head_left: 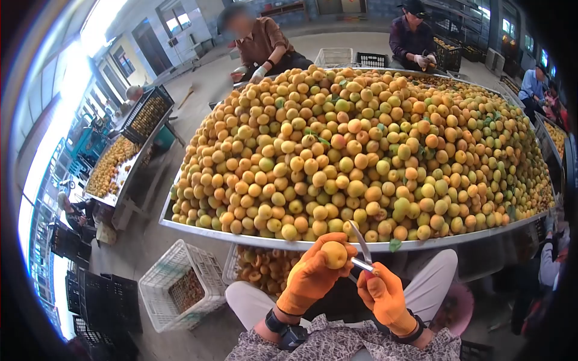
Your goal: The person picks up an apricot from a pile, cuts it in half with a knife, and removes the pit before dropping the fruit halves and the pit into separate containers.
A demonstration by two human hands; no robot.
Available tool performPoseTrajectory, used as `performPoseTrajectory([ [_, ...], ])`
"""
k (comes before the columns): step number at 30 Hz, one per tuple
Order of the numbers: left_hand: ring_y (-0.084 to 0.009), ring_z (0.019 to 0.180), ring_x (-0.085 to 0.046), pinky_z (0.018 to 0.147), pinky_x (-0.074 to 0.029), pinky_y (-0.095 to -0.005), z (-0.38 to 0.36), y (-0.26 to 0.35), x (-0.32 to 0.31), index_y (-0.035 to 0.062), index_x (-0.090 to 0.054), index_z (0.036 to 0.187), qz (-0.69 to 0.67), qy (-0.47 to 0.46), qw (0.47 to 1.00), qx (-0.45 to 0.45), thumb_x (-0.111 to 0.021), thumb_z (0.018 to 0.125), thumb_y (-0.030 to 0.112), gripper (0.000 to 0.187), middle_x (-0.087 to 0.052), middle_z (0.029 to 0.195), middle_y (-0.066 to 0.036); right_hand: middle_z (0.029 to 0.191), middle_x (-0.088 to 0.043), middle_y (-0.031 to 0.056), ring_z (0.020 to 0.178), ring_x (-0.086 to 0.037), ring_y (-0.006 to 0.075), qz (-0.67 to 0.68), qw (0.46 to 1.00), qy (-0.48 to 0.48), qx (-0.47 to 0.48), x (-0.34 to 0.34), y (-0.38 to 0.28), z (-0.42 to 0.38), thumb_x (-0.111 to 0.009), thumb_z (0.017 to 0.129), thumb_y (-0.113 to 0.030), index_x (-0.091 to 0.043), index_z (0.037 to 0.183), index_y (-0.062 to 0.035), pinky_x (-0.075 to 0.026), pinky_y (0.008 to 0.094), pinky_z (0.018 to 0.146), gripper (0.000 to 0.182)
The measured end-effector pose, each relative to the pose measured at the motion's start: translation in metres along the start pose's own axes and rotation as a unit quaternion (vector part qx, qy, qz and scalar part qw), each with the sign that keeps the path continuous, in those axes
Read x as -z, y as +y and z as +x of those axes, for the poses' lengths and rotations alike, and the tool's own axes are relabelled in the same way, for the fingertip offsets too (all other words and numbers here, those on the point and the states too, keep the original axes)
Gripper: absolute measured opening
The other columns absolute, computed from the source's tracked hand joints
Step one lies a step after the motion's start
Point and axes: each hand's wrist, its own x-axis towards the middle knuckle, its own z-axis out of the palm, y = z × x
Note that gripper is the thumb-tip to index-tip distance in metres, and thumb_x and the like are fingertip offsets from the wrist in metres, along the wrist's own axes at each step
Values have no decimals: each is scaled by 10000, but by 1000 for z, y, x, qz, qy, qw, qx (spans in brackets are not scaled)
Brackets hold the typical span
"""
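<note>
My left hand (316, 268), in an orange glove, is closed round a yellow apricot (334, 255). Close at its right, my right hand (384, 295), gloved the same way, grips a knife (362, 243) with a curved metal blade pointing up. The blade stands just beside the apricot, overlapping the front rim of the table in this view. Beyond both hands, a big heap of apricots (337, 162), orange to greenish with a few leaves, fills the metal-rimmed table (205, 231).
Below the rim sits a crate of cut apricots (265, 268). A white crate (180, 283) with dark pieces in it stands on the floor at left, and a pink basin (462, 304) at right. Two people (265, 42) (412, 39) work across the table. Black crates (105, 301) are stacked far left.
</note>
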Motion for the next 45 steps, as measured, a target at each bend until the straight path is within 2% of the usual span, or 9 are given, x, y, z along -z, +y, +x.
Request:
performPoseTrajectory([
  [25,-163,918,-579,777,-471,-255,-53,-20,-42,26,-366,1322,161,66,981,-88,-591,950,394,570,-555,1157,-145,608,-493,98,515,-446,172,-236,958,6,165,-14,46,-19,-488,1006,-363,-537,899,-11,-370,322,499,372],
  [30,-131,868,-560,733,-465,-243,-39,-22,-12,49,-392,1303,256,65,961,-76,-604,941,407,552,-574,1128,-118,571,-492,24,465,-424,119,-176,978,22,113,1,53,-8,-479,1013,-384,-535,857,-33,-312,270,444,388],
  [32,-88,819,-493,733,-428,-225,-32,-16,-10,58,-459,1264,382,67,921,-41,-577,957,328,424,-548,989,-38,539,-343,-56,415,-287,48,14,990,-61,-122,17,44,-7,-439,981,-549,-468,766,-112,-207,230,389,488],
  [33,-88,819,-493,733,-428,-225,-26,-13,-10,58,-459,1264,386,59,920,-43,-577,957,328,424,-548,989,-38,539,-343,-56,415,-287,48,14,992,-60,-114,26,38,-6,-439,981,-549,-468,766,-112,-207,230,389,488],
  [35,-91,810,-489,730,-429,-223,-13,-7,-9,63,-483,1241,401,-2,916,-26,-582,950,318,400,-558,995,-41,514,-304,-62,371,-218,53,248,914,-149,-283,41,23,-6,-415,961,-602,-374,690,-153,-157,234,361,526],
  [39,-129,808,-537,674,-436,-231,-1,9,-2,42,-438,1323,225,32,970,-86,-666,888,441,632,-602,1065,-105,508,-336,-45,374,-234,53,283,921,-235,-131,68,12,-37,-453,960,-568,-408,679,-113,-160,231,366,536],
  [40,-146,791,-519,683,-428,-252,-1,7,-3,41,-425,1351,165,-11,984,-66,-657,886,456,665,-592,1062,-116,536,-402,-15,414,-322,67,67,993,-38,-88,63,8,-36,-480,985,-490,-524,781,-38,-216,231,396,498],
  [41,-146,791,-519,683,-428,-252,-4,3,-2,41,-425,1351,168,-8,984,-64,-657,886,456,665,-592,1062,-116,612,-458,-3,505,-381,58,-192,971,113,83,58,26,-26,-501,1010,-371,-571,900,11,-280,225,456,404],
  [45,-172,795,-499,736,-426,-307,-10,-17,5,38,-429,1353,14,-42,999,-15,-629,873,528,715,-594,1063,-112,661,-472,-24,567,-385,36,-161,983,12,93,38,7,-45,-502,1009,-377,-572,1017,7,-315,209,504,391],
])
